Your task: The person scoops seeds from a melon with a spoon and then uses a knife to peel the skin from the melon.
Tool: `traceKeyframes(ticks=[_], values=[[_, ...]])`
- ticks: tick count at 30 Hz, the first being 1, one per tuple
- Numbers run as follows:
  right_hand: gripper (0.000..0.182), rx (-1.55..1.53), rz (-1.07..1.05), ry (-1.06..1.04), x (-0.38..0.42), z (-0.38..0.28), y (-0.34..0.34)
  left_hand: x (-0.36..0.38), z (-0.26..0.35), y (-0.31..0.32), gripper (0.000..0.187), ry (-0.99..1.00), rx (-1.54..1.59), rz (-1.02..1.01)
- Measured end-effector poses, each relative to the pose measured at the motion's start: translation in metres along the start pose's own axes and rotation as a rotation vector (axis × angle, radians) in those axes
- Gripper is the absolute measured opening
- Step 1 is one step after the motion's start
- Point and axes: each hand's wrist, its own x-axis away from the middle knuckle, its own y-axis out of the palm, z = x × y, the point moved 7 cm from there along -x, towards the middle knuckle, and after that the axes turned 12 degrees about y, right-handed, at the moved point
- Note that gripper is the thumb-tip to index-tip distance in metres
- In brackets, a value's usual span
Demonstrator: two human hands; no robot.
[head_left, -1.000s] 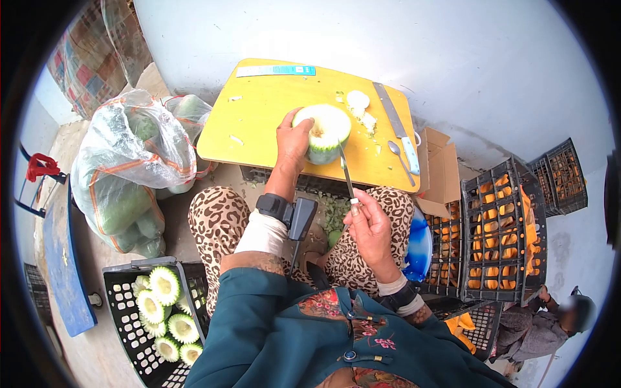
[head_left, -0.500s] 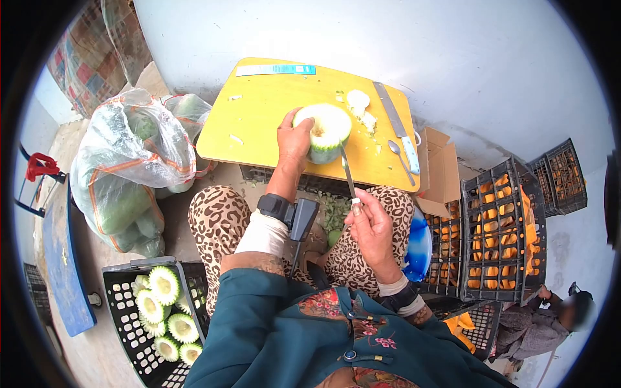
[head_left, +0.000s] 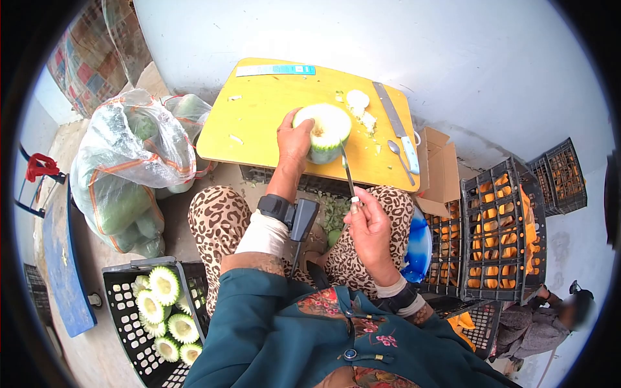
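My left hand (head_left: 294, 138) grips a cut piece of green-skinned melon (head_left: 334, 123) at the yellow table's front edge, thumb over its pale hollow top. The rim below the top face shows a ridged green edge. My right hand (head_left: 370, 226) is closed round the handle of a narrow knife (head_left: 349, 173). The blade points up and its tip meets the melon's lower right side. Right of the melon on the yellow table (head_left: 259, 97) lie white pieces (head_left: 358, 99), a large knife (head_left: 391, 113) and a spoon (head_left: 401, 160).
A blue-and-white strip (head_left: 275, 70) lies at the table's back. Bagged melons (head_left: 123, 194) stand at left, above a black crate (head_left: 123, 310) of cut pieces. At right are a cardboard box (head_left: 440, 165), crates of orange pieces (head_left: 495, 226) and another person (head_left: 530, 326).
My right hand has shifted very slightly left with the narrow knife. My left hand and the melon look unmoved.
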Motion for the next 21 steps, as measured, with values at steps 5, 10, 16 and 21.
traceKeyframes(ticks=[5,10,16,21], values=[[0.032,-0.009,0.006,0.001,0.000,0.002,0.000,0.000,0.002,-0.001,0.040,0.010,-0.028,-0.006],[0.032,-0.025,0.000,0.007,0.000,0.000,0.001,0.001,0.002,0.000,0.042,0.007,-0.011,-0.010],[0.031,0.003,-0.005,0.026,-0.003,-0.008,0.001,-0.001,0.002,-0.001,0.044,0.014,-0.029,-0.029],[0.030,0.059,0.028,0.023,-0.015,-0.011,0.004,0.000,0.004,-0.001,0.045,0.000,-0.033,-0.037]])
